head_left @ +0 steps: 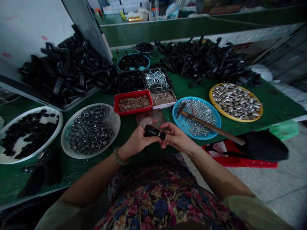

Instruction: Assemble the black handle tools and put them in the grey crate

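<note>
My left hand (137, 139) and my right hand (176, 137) meet above the near edge of the green table (275, 102). Between them they hold a small black part (153, 131), lying roughly level; the fingers of both hands are curled round its ends. Just behind the hands lies a dark flat block (151, 116) on the table. A hammer (208, 125) with a wooden handle rests across a blue plate (178, 123) of small shiny nuts, right of my right hand.
A white plate of metal rings (90, 129) and a white plate of black pieces (26, 131) sit left. A red tray (133, 103) of small pins, further trays of screws, a yellow plate of metal sleeves (236, 101) and heaps of black plastic parts (69, 68) lie behind. A black bag (259, 145) sits right.
</note>
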`<state>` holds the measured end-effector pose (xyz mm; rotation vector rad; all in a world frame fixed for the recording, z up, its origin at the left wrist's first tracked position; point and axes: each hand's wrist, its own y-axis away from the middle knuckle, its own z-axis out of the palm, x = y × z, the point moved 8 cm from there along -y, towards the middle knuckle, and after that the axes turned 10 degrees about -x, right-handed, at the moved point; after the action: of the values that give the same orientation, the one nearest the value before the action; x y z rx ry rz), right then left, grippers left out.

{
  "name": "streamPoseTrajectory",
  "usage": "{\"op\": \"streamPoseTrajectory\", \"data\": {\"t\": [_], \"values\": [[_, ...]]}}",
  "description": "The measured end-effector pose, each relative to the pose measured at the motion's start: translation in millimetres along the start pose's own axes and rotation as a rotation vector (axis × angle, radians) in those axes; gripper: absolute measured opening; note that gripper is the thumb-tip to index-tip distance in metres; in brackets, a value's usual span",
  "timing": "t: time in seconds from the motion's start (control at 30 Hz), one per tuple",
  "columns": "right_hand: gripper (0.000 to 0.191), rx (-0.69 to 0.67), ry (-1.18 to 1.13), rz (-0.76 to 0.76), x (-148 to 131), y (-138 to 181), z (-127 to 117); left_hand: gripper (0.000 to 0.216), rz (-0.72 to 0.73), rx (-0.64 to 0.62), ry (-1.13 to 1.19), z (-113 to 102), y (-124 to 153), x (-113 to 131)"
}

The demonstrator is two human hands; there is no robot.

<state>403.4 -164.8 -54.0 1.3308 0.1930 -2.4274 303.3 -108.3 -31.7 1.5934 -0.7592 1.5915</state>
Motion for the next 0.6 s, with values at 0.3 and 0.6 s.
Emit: {"op": "streamPoseTrajectory", "data": {"t": [0.3, 0.6], "values": [[0.044, 0.140, 0.080, -0.009, 11.6, -7.8, 6.1, 0.068, 0.037, 0.051, -0.112, -9.2, 6.5, -6.3], [0.008, 0.040, 1.688, -0.050, -77.3, -132.4, -20.5, 0.083, 0.024, -0.055, -0.943, -30.1, -20.7, -11.7]]}}
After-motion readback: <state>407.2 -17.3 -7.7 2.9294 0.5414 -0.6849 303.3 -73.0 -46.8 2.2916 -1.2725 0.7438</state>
